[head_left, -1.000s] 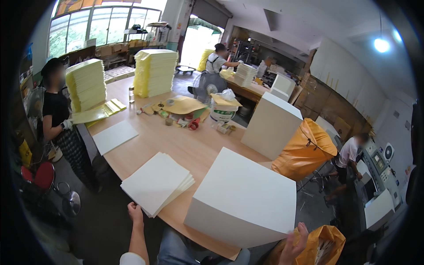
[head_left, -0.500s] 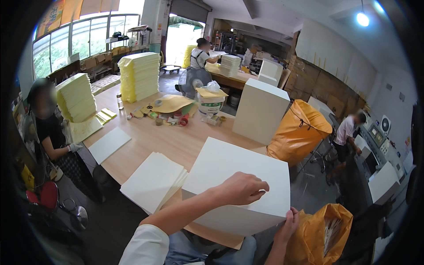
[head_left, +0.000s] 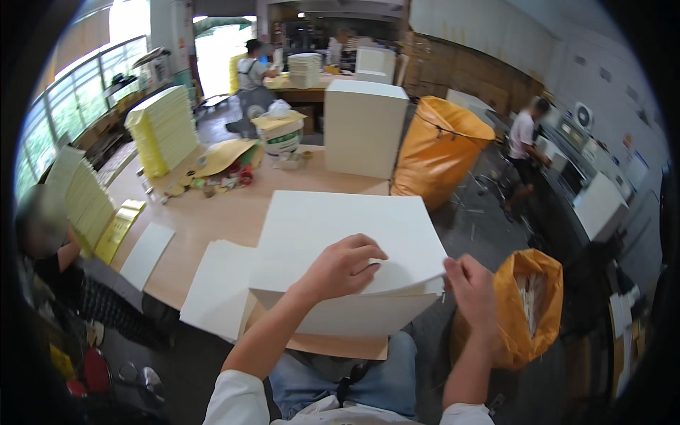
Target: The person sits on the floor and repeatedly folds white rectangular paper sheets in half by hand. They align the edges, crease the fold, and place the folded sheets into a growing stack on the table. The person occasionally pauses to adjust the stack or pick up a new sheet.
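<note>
A tall stack of white paper (head_left: 340,219) stands at the table's near edge, in front of me. My right hand (head_left: 473,287) pinches the near right corner of its top sheets between thumb and fingers. Those sheets are raised there, and a gap shows above the rest of the pile. Over the top sheet, my left hand (head_left: 346,267) is half curled, its fingers and thumb apart. I see nothing held in it; whether it touches the paper I cannot tell. A lower, fanned pile of white sheets (head_left: 216,287) lies left of the stack.
Beyond the stack stands another white paper block (head_left: 365,131), beside an orange sack (head_left: 435,152). A second orange sack (head_left: 506,322) holds paper scraps at my right. Tape rolls and a white bucket (head_left: 283,138) sit on the table (head_left: 205,219). Co-workers are left, far and right.
My view has turned right. My right hand has gone from the stack's side to its top corner, where the upper sheets are now lifted. The left hand's fingers have loosened.
</note>
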`<state>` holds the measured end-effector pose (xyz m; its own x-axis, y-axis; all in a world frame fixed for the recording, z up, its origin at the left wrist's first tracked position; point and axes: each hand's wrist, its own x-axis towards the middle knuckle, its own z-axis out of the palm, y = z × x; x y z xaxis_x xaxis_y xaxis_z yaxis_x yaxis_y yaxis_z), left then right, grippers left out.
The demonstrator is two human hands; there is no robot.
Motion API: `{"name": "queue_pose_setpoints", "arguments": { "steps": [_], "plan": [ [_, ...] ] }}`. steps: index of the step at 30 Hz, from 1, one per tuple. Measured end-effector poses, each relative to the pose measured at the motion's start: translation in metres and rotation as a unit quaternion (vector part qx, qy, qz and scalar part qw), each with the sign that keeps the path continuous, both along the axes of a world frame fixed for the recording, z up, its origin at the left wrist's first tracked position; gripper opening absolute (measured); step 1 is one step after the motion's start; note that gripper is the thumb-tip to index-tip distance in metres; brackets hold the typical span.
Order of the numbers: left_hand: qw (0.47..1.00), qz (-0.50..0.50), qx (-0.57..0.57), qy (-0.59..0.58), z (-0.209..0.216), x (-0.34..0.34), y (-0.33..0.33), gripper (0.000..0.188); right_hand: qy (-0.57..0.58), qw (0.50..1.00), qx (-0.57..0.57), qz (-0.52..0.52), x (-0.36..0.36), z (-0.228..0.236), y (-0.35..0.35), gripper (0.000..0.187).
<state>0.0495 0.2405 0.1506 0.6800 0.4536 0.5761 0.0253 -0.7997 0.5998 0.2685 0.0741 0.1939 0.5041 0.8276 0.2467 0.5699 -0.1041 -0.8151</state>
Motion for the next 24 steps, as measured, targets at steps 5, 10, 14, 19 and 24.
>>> {"name": "queue_pose_setpoints", "arguments": {
  "steps": [5,10,14,19,24],
  "plan": [
    [0.999,-0.025,-0.017,0.026,0.004,0.004,-0.001,0.027,0.283,0.940,0.190,0.013,-0.010,-0.045,0.030,0.041],
    [0.998,-0.030,0.007,0.063,0.009,-0.002,-0.001,0.046,0.188,0.966,0.175,0.020,-0.015,-0.034,0.034,0.041],
    [0.996,-0.055,-0.012,0.066,0.017,-0.004,-0.003,0.058,0.385,0.902,0.187,0.052,-0.013,-0.024,0.037,0.038],
    [0.992,-0.047,-0.097,0.060,0.011,-0.005,-0.001,0.061,0.388,0.904,0.174,0.054,-0.011,-0.025,0.036,0.039],
    [0.991,-0.046,-0.110,0.053,0.012,-0.005,-0.001,0.071,0.320,0.931,0.162,0.075,-0.007,-0.022,0.035,0.049]
  ]
}}
